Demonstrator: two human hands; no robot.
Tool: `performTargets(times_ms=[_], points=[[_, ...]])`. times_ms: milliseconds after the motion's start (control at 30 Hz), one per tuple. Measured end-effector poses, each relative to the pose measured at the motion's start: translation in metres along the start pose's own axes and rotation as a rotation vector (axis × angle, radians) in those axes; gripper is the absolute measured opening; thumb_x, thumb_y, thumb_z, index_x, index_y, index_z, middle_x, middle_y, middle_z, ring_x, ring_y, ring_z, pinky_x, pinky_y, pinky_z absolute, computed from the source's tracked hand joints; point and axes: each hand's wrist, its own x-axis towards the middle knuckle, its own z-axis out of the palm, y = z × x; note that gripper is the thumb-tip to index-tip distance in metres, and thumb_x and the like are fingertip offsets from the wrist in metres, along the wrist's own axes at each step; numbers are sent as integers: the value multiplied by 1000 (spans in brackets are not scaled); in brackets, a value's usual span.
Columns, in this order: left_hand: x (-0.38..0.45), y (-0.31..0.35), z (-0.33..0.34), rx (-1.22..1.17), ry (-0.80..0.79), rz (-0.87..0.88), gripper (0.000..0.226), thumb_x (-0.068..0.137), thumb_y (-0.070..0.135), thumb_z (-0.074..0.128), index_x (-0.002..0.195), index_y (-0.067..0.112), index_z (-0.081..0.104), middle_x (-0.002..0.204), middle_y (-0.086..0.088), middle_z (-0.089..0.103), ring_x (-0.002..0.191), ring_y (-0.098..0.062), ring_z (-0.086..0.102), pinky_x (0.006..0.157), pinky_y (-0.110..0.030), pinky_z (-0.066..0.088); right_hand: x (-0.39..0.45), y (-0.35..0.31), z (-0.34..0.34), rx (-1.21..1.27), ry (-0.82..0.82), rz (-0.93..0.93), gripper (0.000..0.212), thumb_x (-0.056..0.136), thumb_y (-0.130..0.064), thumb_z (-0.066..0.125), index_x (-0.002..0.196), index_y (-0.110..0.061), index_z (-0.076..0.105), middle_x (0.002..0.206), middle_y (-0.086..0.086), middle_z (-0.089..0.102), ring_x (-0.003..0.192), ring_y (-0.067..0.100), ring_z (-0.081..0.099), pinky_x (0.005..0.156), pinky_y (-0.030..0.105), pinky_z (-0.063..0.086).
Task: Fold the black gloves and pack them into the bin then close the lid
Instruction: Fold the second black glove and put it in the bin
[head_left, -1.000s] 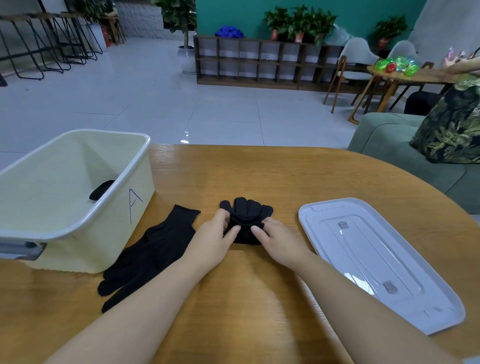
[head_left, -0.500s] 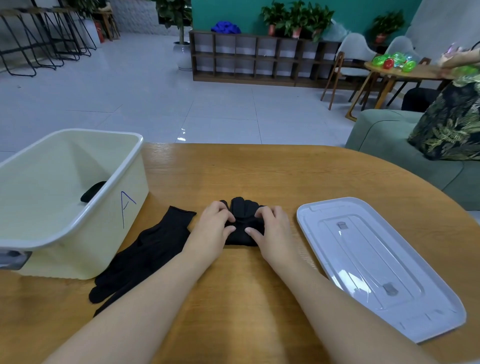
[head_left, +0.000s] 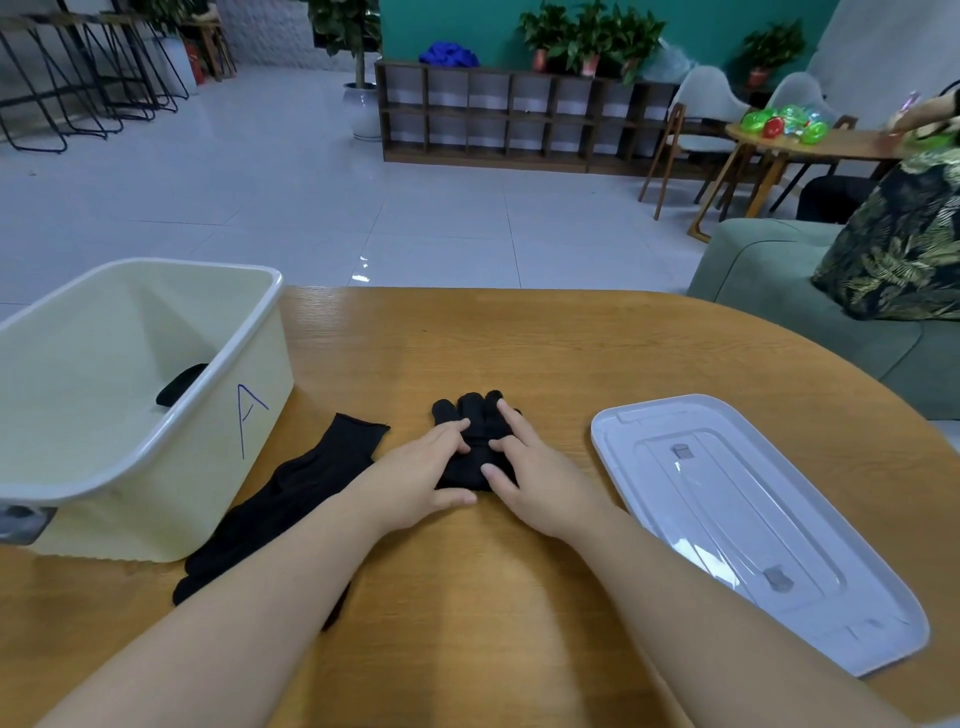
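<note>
While both my hands press flat on it, the folded glove (head_left: 475, 441) lies near the middle of the wooden table (head_left: 545, 353), a short black knit bundle with its rounded fingertips pointing toward the far edge and its long axis running from me to that edge. My left hand (head_left: 415, 475) covers its left side with fingers nearly straight, the thumb resting on the wood at the near edge of the fabric. My right hand (head_left: 530, 478) lies on its right side, fingers spread over the cloth and reaching up to the glove's fingertips. Neither hand pinches anything; both simply bear down on the bundle.

I count three dark glove pieces. The second is the flat glove (head_left: 291, 499), unfolded, just left of my left hand, its ribbed cuff toward the far edge and its fingers pointing back toward the near-left corner, so it lies on a diagonal, partly under my left forearm and touching the foot of the bin. The third is a dark piece (head_left: 179, 384) inside the bin, mostly hidden by the wall.

One bin (head_left: 260, 374) stands at the left edge: pale cream plastic, rectangular with rounded corners and a thick white rim, an "A" drawn in blue on its side, open on top. One lid (head_left: 857, 587) lies flat toward the right edge, whitish translucent plastic, oblong with rounded corners and two small grey catches.
</note>
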Motion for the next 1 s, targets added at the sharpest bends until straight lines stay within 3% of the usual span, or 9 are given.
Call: performTargets(times_ms=[167,467,600,767,833,900,1000], points=[[3,3,-2,90,-11,23,58,92,35,52,141,13,29,148,0,39,136,-14,36,106,-25,34,-1,6,-2,-85,-116,-46,76,87,-52,55,147,-13,30,161,-9,3,144,13,25,112,30,30],[-11,5,0,155,9,63,50,89,40,54,130,15,41,133,-1,53,118,-15,52,98,-28,44,-9,6,-4,-157,-136,-86,53,94,-26,47,145,-15,33,159,0,20,148,12,12,117,29,19],[-20,2,2,123,40,76,42,85,41,59,120,21,47,129,3,57,115,-13,54,95,-31,47,-14,4,-2,-101,-125,-111,54,93,-21,47,145,-14,34,154,-1,33,146,9,18,115,27,25],[-24,-1,3,-79,115,-5,29,85,43,60,110,30,53,103,9,66,92,-9,62,82,-34,52,-16,7,-5,16,-141,-80,48,95,-35,51,139,-20,44,150,-2,41,141,12,32,111,31,33],[-22,0,1,-227,147,-70,19,85,41,60,100,32,56,90,10,66,82,-7,62,77,-32,53,-13,6,-7,115,-122,0,46,96,-37,49,138,-21,46,142,-1,51,132,17,45,103,29,39],[-17,3,-3,-312,171,-120,11,86,40,59,93,32,57,86,11,65,81,-5,61,73,-28,51,-8,5,-9,214,-95,57,33,97,-35,47,127,-23,54,119,-2,65,106,17,59,79,22,45],[-5,6,-5,-338,204,-211,25,88,45,54,99,23,58,91,7,66,84,-7,60,72,-26,50,3,4,-10,322,-36,160,19,98,-35,44,109,-25,54,100,-5,64,87,10,57,63,18,39]])
